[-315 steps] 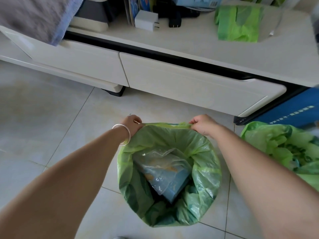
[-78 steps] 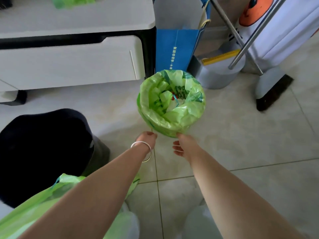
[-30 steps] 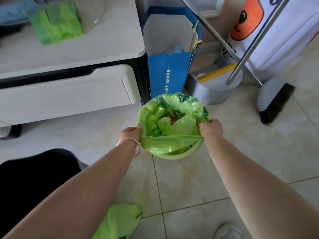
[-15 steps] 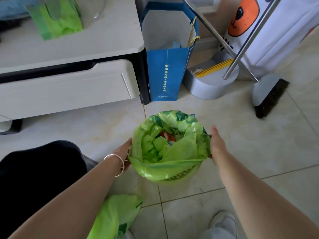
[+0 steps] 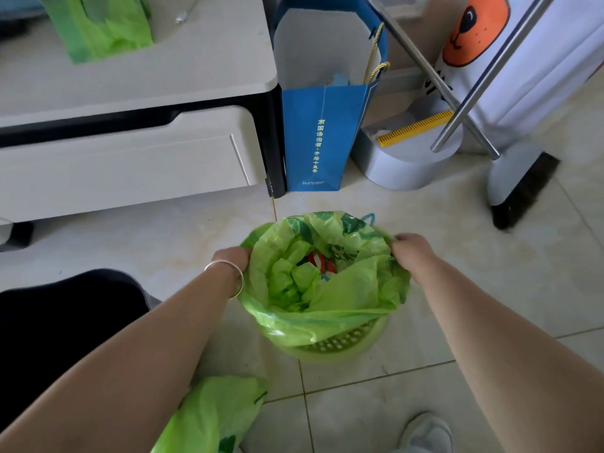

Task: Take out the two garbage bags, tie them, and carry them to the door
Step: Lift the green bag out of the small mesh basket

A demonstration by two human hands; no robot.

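At the centre of the frame, the left hand [image 5: 230,256] and right hand [image 5: 410,248] each grip an opposite edge of the green garbage bag [image 5: 327,289], which sits in a green perforated basket [image 5: 340,346] (red-and-white rubbish shows inside). A second green garbage bag [image 5: 212,416] lies on the tiled floor [image 5: 490,289] at lower left, beside a black bin [image 5: 65,322].

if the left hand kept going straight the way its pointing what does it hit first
The left hand grips the rim of the green bag and points up-frame across bare floor. Going on, it would probably meet the blue paper bag first, though depth is unclear.
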